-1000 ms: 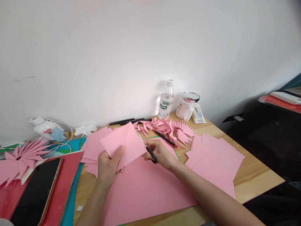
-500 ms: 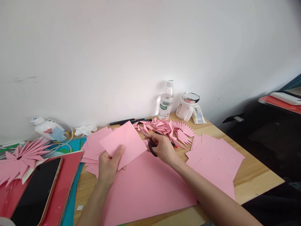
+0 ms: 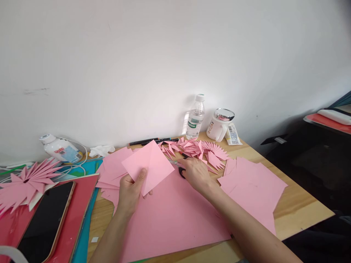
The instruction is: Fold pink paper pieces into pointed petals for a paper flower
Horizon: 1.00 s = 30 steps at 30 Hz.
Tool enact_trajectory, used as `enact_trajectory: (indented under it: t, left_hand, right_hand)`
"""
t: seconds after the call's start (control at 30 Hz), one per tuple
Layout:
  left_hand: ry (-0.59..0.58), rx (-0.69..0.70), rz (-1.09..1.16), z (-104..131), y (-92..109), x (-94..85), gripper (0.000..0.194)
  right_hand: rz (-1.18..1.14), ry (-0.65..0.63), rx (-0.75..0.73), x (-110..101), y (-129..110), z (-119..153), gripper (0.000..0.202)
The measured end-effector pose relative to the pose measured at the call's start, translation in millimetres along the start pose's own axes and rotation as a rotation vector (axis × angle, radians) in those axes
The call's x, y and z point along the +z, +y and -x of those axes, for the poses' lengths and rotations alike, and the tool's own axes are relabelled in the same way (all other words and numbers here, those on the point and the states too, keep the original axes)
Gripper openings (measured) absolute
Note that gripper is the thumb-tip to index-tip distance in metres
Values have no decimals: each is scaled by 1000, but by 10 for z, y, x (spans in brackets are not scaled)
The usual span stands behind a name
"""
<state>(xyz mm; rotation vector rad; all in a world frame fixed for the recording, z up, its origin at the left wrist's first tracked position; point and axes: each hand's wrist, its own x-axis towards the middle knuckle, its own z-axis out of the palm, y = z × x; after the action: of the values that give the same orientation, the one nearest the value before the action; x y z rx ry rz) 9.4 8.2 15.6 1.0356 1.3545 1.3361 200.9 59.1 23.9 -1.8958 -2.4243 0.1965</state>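
A square pink paper with faint diagonal creases is pinched in my left hand, thumb on its face. My right hand is closed on scissors with black handles; their blades lie near the paper's right corner, partly hard to make out. Under both hands is a large pink sheet. Behind my left hand lies a pile of pink paper pieces. More cut pink sheets lie to the right of my right forearm.
Along the wall stand a water bottle, a white mug and dark pens. Folded pink pieces lie before them. At the left are a phone, a pink folded fan shape and a white bottle.
My right hand has turned palm down and moved slightly right with the scissors, whose blades are lower. The paper in my left hand has shifted a little right and tilted.
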Motion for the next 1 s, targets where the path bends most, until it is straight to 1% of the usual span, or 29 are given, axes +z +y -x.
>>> enact_trajectory:
  t: [0.1,0.27,0.47,0.63,0.73,0.8,0.87,0.9,0.93,0.97,1.0]
  left_hand:
    - [-5,-4,22,5,21,2,42]
    - [-59,1,103,1,30,-6,55]
    - [-79,-12,152,-7,19,-1,57]
    - [-74,-38,150,2,54,24,64]
    - [-73,-32,150,-1,50,26,65]
    - [-71,-10,137,-7,32,20,62]
    - [-63,23,93,-17,5,10,53]
    - [-54,42,59,-22,-11,3,48]
    - [-37,63,17,-26,-28,-3,43]
    - [-10,85,-39,-30,-45,-9,40]
    - [28,111,-108,-34,-61,-15,38]
  right_hand:
    - [66,6,-9,7,-10,5,17]
    - [107,17,8,-18,-14,22,19]
    - [125,13,40,-23,-33,46,17]
    - [103,10,78,5,-28,44,16]
    - [92,50,75,16,-22,47,15]
    - [55,94,77,21,-22,46,17]
    - [-64,148,73,24,-23,37,23]
    - [-180,168,60,24,-23,31,26]
    - [-340,173,38,23,-23,26,29]
    - [-540,151,8,20,-23,22,30]
    - [-766,96,-32,15,-23,21,33]
